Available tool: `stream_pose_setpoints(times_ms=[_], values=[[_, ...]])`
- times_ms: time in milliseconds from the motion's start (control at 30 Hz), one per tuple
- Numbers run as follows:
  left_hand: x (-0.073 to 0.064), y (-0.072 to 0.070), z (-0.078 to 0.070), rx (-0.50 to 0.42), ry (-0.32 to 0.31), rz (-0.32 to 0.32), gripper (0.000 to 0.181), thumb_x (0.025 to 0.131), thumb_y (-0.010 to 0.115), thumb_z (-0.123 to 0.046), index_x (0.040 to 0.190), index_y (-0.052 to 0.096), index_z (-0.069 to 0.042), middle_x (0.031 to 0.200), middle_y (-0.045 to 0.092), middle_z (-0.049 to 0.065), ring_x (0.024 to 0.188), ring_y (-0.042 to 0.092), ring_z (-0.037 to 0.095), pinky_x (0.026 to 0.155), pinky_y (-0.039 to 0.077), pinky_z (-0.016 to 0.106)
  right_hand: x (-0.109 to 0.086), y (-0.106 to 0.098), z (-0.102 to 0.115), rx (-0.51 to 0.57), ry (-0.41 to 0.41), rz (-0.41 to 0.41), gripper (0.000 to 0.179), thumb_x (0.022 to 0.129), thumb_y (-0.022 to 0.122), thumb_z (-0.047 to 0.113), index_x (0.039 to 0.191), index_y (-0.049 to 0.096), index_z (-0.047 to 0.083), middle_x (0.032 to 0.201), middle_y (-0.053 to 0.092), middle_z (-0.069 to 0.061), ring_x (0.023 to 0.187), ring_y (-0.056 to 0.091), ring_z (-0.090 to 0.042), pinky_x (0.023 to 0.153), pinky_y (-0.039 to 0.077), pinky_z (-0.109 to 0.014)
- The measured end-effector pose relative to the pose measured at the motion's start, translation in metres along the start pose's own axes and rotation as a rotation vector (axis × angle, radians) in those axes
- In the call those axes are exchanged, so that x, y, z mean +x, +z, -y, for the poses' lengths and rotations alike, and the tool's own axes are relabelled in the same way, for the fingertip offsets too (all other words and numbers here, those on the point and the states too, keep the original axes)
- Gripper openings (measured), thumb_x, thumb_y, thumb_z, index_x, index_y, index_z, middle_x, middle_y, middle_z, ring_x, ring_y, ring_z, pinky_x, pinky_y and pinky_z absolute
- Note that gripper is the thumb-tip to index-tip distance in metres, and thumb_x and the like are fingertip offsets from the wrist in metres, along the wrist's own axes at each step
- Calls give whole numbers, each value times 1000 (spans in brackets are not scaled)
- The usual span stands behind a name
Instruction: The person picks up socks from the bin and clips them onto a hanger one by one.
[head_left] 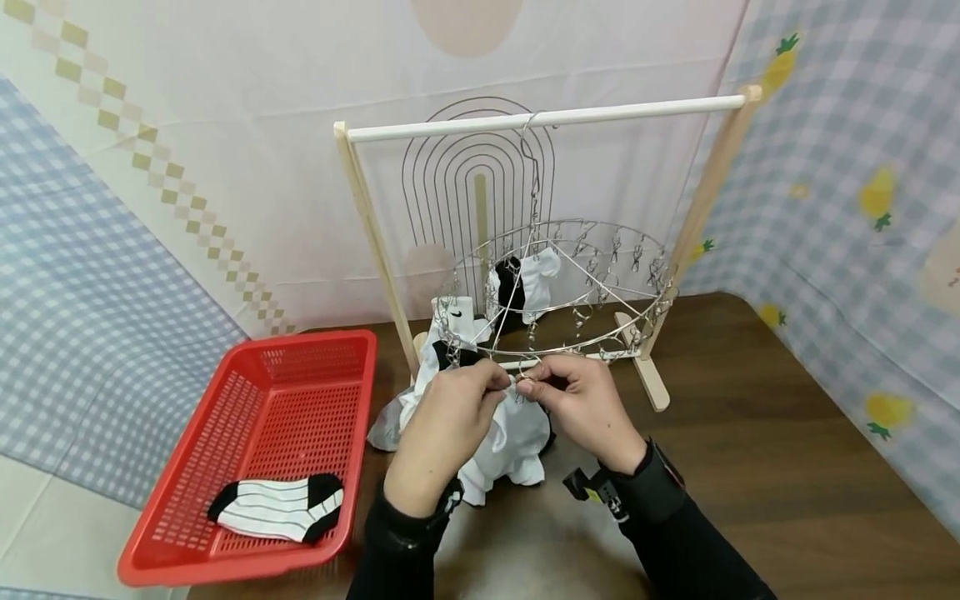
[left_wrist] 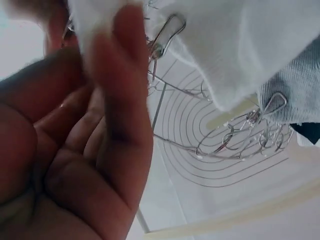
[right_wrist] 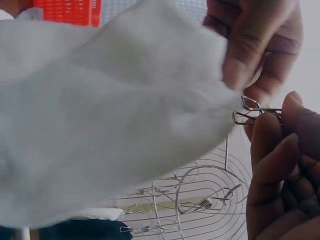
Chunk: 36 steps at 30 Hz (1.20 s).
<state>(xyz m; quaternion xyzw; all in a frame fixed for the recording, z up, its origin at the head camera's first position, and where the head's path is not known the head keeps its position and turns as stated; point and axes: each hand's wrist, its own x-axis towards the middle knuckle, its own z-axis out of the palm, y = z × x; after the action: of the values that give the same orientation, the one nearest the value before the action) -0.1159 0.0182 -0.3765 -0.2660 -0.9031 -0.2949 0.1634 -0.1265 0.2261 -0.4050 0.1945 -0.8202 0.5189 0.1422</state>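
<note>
My left hand [head_left: 450,417] pinches the edge of a white sock [right_wrist: 125,110], which hangs down from the fingers. Close beside it, my right hand [head_left: 585,408] holds a small wire clip [right_wrist: 270,109] between thumb and fingers. In the right wrist view the clip's open ends lie at the sock's edge; whether they grip the cloth I cannot tell. The clip is at the near side of a round metal drying hanger [head_left: 566,350]. Other socks hang from it: a white one with a black logo [head_left: 457,310], a black one [head_left: 512,296] and another white one [head_left: 538,283].
A wooden stand with a white crossbar [head_left: 615,112] bears the hanger by its hook. To the left, a red plastic basket [head_left: 232,571] holds white-and-black striped socks [head_left: 273,508]. Several unused clips [head_left: 637,254] dangle around the ring. Brown tabletop [head_left: 780,467] extends to the right.
</note>
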Motion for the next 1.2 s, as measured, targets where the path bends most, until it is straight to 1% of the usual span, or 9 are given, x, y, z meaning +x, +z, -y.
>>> stream_pose_setpoints(times_ms=[133, 300, 467, 567, 700, 833, 933, 1067, 1200], values=[[1, 0, -1, 1, 41, -44, 12, 96, 88, -7, 100, 80, -15, 98, 87, 0, 84, 81, 17, 75, 65, 38, 0, 0, -2, 20, -69, -31, 13, 96, 85, -1, 90, 85, 10, 92, 85, -10, 83, 69, 0, 77, 56, -21], [1, -1, 1, -13, 73, -41, 18, 92, 90, -3, 97, 79, -17, 92, 86, -2, 75, 75, 12, 70, 60, 33, -2, -2, -2, 22, -120, -64, 13, 94, 85, -6, 92, 85, 8, 92, 85, -12, 86, 70, 2, 78, 55, -19], [1, -3, 1, -46, 89, -41, 21, 91, 89, 3, 97, 78, -15, 92, 85, -1, 75, 70, 10, 69, 59, 28, -2, -3, -4, 38, -103, -29, 13, 95, 84, -5, 91, 84, 8, 94, 85, -11, 84, 69, 1, 77, 54, -20], [1, -1, 0, -57, 120, -74, 22, 91, 89, 4, 96, 77, -14, 91, 84, 0, 75, 71, 12, 68, 59, 28, -2, -3, -4, 49, -88, -10, 14, 96, 84, -5, 91, 83, 8, 92, 84, -10, 82, 68, 0, 77, 54, -21], [2, 3, -3, 21, 144, -162, 22, 89, 91, 1, 94, 76, -14, 87, 84, -2, 72, 76, 13, 68, 63, 30, -2, -3, -3, 51, -62, 8, 14, 97, 83, -4, 90, 83, 9, 91, 84, -9, 81, 68, -1, 77, 54, -22], [2, 6, -6, 96, 123, -218, 23, 87, 94, -2, 93, 76, -14, 83, 84, -4, 68, 78, 13, 65, 63, 31, -1, -1, 0, 33, -46, 7, 14, 98, 83, -1, 90, 84, 10, 94, 85, -9, 80, 66, -2, 76, 51, -22], [2, 5, -7, 71, 109, -220, 22, 88, 94, -2, 94, 77, -13, 85, 85, -2, 71, 81, 13, 65, 63, 31, 0, 0, 1, 15, -36, 0, 14, 99, 84, 2, 90, 85, 12, 94, 85, -8, 79, 65, -3, 76, 50, -23], [3, 2, -6, 24, 98, -204, 19, 90, 92, -2, 95, 77, -13, 87, 86, 0, 73, 82, 14, 65, 63, 30, 1, 1, 2, 4, 8, 13, 8, 97, 86, 4, 93, 86, 11, 94, 86, -7, 80, 69, -2, 76, 55, -23], [-5, -7, -1, 57, 74, -185, 19, 91, 92, -3, 95, 77, -13, 88, 87, 1, 74, 82, 14, 65, 64, 31, 0, 7, 4, -11, 54, 80, 6, 96, 89, 8, 102, 88, 10, 97, 86, -5, 79, 69, -2, 74, 57, -23]])
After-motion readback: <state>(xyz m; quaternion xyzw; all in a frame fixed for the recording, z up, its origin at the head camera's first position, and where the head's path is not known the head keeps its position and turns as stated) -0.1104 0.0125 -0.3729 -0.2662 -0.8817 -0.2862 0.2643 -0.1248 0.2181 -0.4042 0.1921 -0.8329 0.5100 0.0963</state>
